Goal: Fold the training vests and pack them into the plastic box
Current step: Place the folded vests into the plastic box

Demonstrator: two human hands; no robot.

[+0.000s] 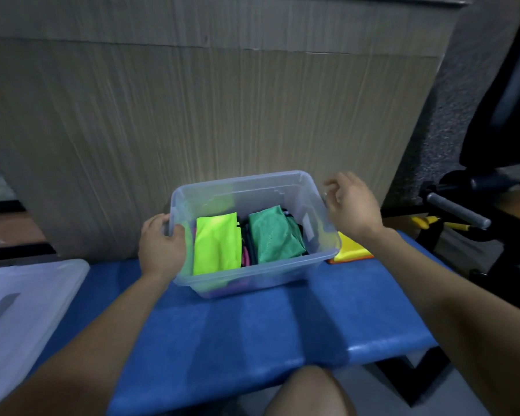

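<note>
Gripping 1 clear plastic box (pixel 254 274) at its left rim with my left hand (pixel 162 247), fingers curled over the edge, my right hand (pixel 353 205) hovering by its right rim, fingers loosely spread, 2 folded vests on top inside, 1 neon-yellow vest (pixel 217 243), 1 green vest (pixel 272 235), box on 1 blue bench (pixel 252 331), 1 lid (pixel 21 307) at my left.

A blue padded bench (pixel 252 331) carries everything. The clear plastic box (pixel 254 276) stands on it towards the far edge, and the left hand (pixel 159 244) grips the box's left rim. Left of that grip and nearer the person, a translucent lid (pixel 21 310) lies flat on the bench. On the far side of the box from the grip, a yellow and orange cloth (pixel 353 250) lies on the bench, just beside the box's right wall.
</note>
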